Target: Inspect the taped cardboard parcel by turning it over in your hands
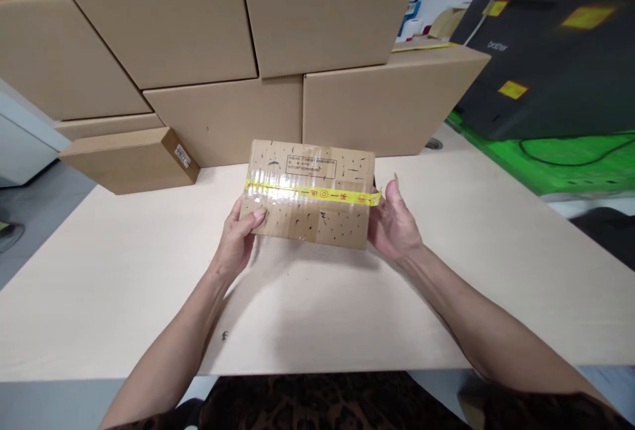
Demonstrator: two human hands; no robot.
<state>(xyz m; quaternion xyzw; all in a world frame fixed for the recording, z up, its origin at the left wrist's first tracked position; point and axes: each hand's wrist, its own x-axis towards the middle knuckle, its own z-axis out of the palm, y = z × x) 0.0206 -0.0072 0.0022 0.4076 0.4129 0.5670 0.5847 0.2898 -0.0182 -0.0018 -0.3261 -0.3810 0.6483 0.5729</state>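
Note:
A small cardboard box (297,221) is held tilted above the table, its broad face toward me. Black marks dot it, and a framed block of print sits near its top. Shiny clear tape covers part of that face. Across the middle runs a strip of yellow tape (322,194) with red print, its right end sticking out past the box edge. My left hand (237,235) grips the lower left corner, thumb on the front. At the right end is my right hand (395,221), thumb raised off the box; its fingers are partly hidden by the box.
Large cardboard boxes (367,109) are stacked along the back of the pale table (347,324). A flat carton (129,162) with a label stands at the back left. A dark machine (536,53) stands on something green (560,165) at the right. A small dark bit (225,335) lies near the front edge.

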